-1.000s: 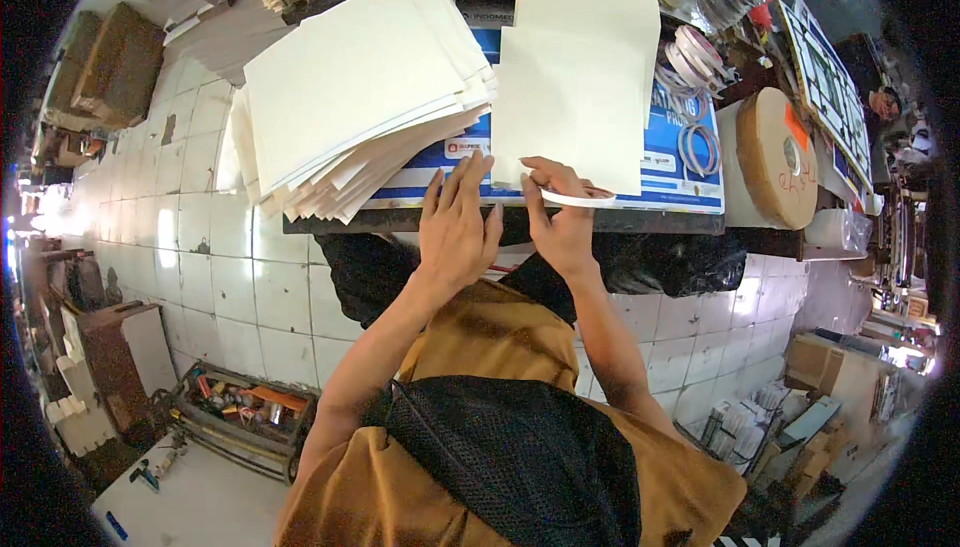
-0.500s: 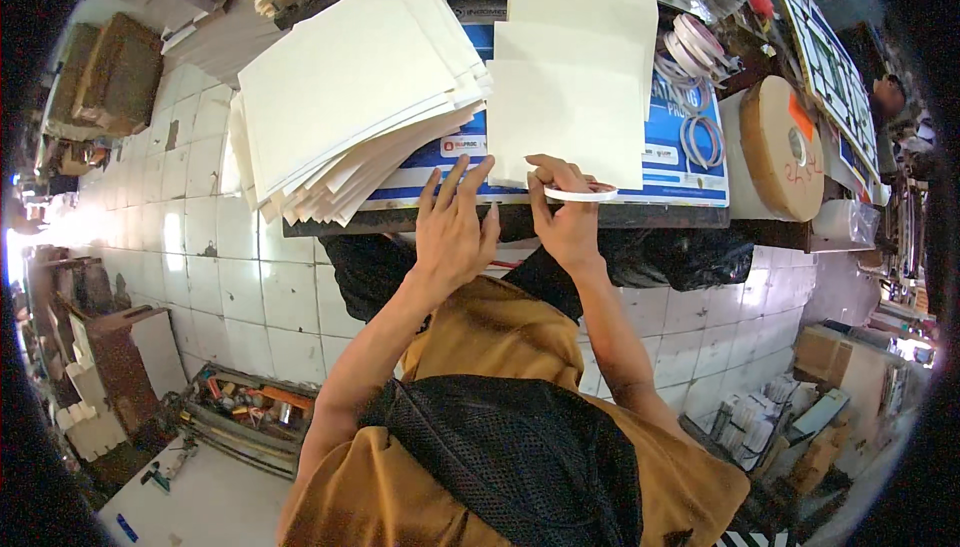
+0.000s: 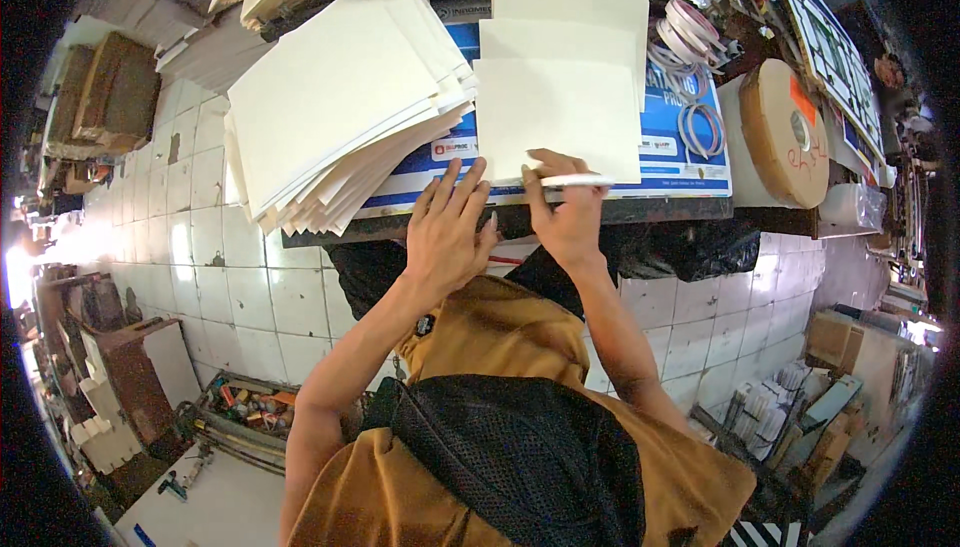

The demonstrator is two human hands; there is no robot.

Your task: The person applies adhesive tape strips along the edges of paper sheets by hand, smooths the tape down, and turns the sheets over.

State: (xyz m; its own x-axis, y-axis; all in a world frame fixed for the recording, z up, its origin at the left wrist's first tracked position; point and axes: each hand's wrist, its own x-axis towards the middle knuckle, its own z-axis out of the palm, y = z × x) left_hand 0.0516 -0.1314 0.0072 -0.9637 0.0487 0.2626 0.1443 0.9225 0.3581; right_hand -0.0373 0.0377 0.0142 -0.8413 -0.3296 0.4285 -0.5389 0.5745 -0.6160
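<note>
The right hand (image 3: 568,219) pinched a white pen (image 3: 572,181) at the near edge of the cream sheet (image 3: 556,117); the left hand (image 3: 448,232) lay spread flat just beside it. Apparently unweighted, the sheet could have skewed. The fanned card stack (image 3: 335,112) overhanging the table's left end (image 3: 640,209) risked sliding off.

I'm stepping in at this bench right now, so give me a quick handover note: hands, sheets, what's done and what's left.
Left hand: open, flat at the table's front edge, holding nothing.
Right hand: grips a slim white pen-like tool at the near edge of the cream square sheet.
That sheet lies on the blue printed mat, overlapping more cream sheets behind.
A fanned cream sheet stack sits left.
Done or pending: cannot tell.
</note>
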